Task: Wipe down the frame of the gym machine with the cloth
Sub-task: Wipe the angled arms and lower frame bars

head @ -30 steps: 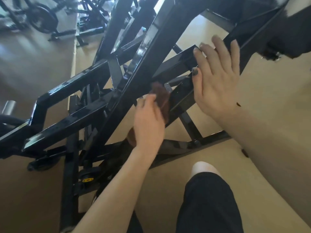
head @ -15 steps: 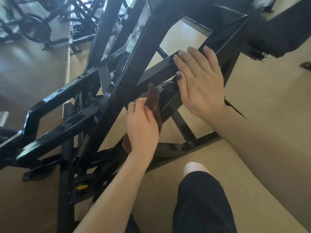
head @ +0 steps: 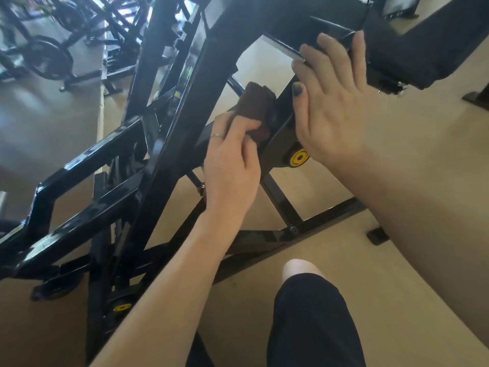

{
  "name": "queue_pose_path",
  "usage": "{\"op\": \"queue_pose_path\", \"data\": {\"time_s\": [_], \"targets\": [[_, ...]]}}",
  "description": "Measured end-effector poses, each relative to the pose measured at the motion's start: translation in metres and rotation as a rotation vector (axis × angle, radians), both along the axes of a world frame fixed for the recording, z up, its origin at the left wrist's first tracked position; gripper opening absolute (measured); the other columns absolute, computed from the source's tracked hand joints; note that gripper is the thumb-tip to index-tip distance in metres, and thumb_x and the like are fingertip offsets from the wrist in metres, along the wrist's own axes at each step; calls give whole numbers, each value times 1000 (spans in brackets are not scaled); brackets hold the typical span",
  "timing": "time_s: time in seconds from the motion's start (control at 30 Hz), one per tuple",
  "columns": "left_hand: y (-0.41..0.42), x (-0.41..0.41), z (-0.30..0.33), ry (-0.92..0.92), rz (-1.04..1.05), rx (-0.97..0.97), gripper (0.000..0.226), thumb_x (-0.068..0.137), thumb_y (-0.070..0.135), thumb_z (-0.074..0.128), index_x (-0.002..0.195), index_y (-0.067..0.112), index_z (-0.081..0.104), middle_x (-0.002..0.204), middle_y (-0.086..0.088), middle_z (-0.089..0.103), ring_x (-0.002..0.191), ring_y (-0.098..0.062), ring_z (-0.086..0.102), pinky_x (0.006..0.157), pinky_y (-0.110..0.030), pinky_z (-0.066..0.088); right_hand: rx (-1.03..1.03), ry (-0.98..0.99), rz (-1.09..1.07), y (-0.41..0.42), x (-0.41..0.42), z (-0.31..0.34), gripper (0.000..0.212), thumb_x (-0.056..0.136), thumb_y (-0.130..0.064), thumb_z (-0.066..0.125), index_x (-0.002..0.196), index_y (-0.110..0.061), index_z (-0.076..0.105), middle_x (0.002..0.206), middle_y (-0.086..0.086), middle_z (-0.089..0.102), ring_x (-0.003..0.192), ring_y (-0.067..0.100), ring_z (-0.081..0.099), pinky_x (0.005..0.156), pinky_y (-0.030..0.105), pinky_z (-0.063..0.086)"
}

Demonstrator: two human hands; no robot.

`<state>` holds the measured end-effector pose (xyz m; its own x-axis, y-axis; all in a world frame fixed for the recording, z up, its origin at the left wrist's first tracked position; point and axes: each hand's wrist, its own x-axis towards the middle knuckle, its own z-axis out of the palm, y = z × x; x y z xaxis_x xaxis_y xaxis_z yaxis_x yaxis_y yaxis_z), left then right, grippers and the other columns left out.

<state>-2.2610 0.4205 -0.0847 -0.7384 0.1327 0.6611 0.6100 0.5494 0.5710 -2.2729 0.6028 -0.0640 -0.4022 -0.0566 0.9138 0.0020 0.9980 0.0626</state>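
Left hand (head: 232, 165) grips cloth (head: 255, 107), now higher on frame (head: 169, 144) | right hand (head: 333, 102) flat, shifted up to brace | wiping advances upward

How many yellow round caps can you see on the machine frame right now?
2. One yellow cap sits on the frame bracket just below the right hand; another yellow cap is low on the base at lower left. Others may be hidden behind arms or bars.
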Motion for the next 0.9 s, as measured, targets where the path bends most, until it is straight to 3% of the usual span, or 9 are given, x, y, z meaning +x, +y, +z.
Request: {"op": "queue_pose_path", "data": {"time_s": [0.2,0.33,0.43,0.5,0.6,0.73,0.9], "targets": [[2,18,-24,103,-15,5,27,99,12,47,109,8,72,132,-14,56,118,-19,55,97,-22,49,-2,97,8,-3,-9,-6,49,109,-23,26,118,0,68,130,13,66,136,30,48,127,41,-2],[6,7,-9,38,-30,17,23,97,13,48,116,12,61,124,-12,57,103,4,51,83,-4,42,-11,107,2,-2,-11,-7,51,109,-23,25,117,1,69,129,13,67,135,30,48,127,39,-4],[10,-11,13,-126,-49,93,42,94,25,48,135,15,49,120,-6,63,98,-11,63,77,-13,50,-19,108,-1,-3,-13,-8,51,109,-24,25,115,0,70,129,12,67,135,29,49,127,39,-4],[11,-12,17,-177,-52,92,46,92,29,47,135,14,53,118,-4,64,99,-18,64,79,-18,51,-20,113,-1,-4,-13,-8,51,109,-24,25,115,-1,70,129,12,67,135,28,48,127,41,-1],[7,3,10,-127,-60,86,43,92,28,51,130,10,58,116,-5,65,101,-18,63,83,-14,47,-17,128,-7,-6,-12,-8,52,109,-25,24,114,0,70,128,12,68,134,29,50,125,48,10],[6,15,-3,-88,-44,111,43,93,23,55,132,6,56,118,-10,66,103,-21,64,86,-10,46,-21,139,-5,-6,-13,-8,53,109,-24,23,113,0,70,127,12,68,134,27,46,127,44,4],[14,27,-9,-30,-75,132,43,97,8,60,138,2,52,132,-14,60,118,-14,54,98,-6,43,38,93,57,2,-2,-3,42,108,-17,33,117,0,70,128,10,68,135,29,52,125,50,13]]}}
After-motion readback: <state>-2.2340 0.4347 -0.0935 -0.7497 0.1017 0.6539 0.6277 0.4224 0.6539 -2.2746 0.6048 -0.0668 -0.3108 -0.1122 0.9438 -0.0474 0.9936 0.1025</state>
